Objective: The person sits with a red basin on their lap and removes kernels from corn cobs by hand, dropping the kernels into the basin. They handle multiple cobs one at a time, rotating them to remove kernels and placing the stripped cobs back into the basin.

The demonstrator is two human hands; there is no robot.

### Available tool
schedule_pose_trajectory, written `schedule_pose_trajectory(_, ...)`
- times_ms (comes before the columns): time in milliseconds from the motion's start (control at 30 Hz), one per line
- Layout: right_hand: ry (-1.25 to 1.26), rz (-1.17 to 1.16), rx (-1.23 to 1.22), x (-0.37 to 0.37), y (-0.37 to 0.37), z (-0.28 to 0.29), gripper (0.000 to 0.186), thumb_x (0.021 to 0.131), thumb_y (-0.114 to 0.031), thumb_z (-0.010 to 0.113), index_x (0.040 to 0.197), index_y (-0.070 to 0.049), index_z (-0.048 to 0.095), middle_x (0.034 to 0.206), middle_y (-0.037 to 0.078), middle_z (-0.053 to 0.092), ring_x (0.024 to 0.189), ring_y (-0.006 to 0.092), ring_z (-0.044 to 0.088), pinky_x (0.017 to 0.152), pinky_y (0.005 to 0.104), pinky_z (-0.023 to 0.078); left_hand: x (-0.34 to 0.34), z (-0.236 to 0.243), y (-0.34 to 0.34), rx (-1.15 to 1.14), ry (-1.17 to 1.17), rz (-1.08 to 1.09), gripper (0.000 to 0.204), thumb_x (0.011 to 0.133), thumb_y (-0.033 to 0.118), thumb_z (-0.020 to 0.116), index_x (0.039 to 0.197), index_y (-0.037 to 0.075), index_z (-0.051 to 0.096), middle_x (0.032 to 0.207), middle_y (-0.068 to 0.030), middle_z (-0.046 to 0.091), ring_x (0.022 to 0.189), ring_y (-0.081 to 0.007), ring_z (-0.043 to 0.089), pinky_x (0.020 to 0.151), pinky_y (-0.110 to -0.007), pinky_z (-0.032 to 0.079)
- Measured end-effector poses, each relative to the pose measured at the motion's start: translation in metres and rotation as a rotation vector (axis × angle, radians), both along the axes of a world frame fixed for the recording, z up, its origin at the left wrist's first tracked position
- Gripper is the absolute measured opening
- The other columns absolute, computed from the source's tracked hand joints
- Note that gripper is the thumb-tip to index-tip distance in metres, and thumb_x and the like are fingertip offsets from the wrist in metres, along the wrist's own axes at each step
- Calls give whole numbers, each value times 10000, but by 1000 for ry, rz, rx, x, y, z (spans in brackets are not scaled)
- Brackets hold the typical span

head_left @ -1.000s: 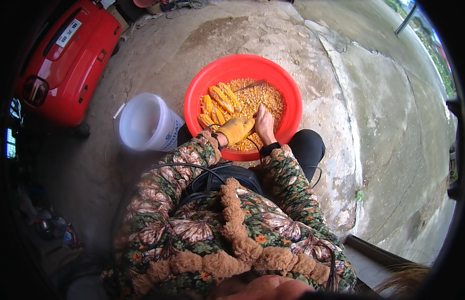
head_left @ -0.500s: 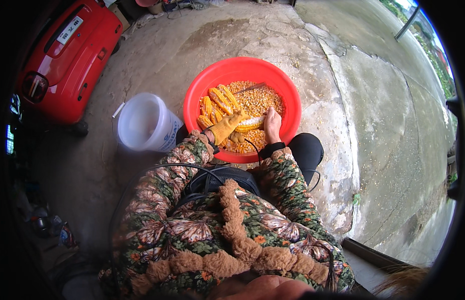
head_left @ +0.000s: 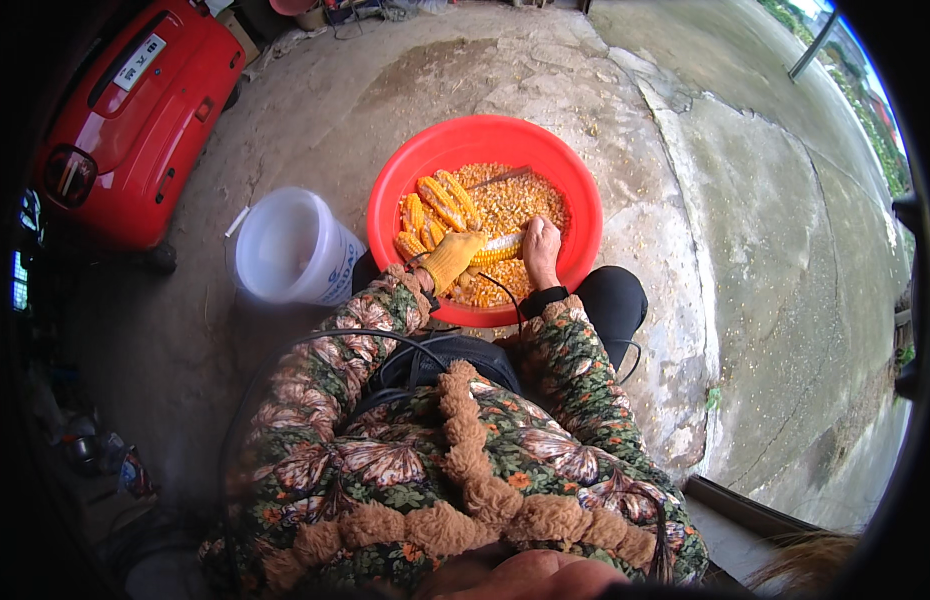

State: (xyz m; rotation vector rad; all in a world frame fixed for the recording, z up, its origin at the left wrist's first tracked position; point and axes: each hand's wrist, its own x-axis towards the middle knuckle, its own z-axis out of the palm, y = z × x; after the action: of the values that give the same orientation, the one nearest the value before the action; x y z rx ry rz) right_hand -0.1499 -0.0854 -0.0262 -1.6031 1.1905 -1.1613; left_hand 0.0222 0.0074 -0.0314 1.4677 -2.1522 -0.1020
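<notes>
Your yellow-gloved left hand [head_left: 451, 259] and bare right hand [head_left: 541, 250] have come together, both gripping one half-stripped yellow corn cob [head_left: 497, 248] at 6 o'clock inside the round red plastic basin [head_left: 575, 180], so shelling continues.

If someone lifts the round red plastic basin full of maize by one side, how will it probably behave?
The round red plastic basin is likely heavy, since loose yellow kernels and whole cobs cover its bottom. Its thin-looking rim would probably flex under a one-sided lift. The loose kernels would likely slide toward the low side and might spill.
</notes>
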Motion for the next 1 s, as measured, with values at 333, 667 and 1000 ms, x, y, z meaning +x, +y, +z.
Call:
schedule_pose_trajectory(333,-97,-27,-37,1,5,6,339,944,-198,401,720,-1,562,556,109,530,515,207,533,522,355,430,-15,25,4,480,615,228,342,988,301,421,1148,41,576,1026,-95,634,838,-180,635,593,-262,515)
schedule_pose_trajectory(667,-298,-14,-62,3,7,8,298,975,-173,419,749,-28,549,635,13,500,604,90,453,564,257,379,-27,57,12,1046,1668,114,296,979,333,465,1116,90,565,836,-60,630,512,-88,522,421,-199,397)
schedule_pose_trajectory(1000,-271,-56,-82,5,1,-1,283,962,-169,424,762,-19,558,601,61,492,568,145,470,551,313,398,-26,50,13,974,1479,83,318,996,344,435,1094,72,566,812,-27,581,518,-51,451,458,-188,360)
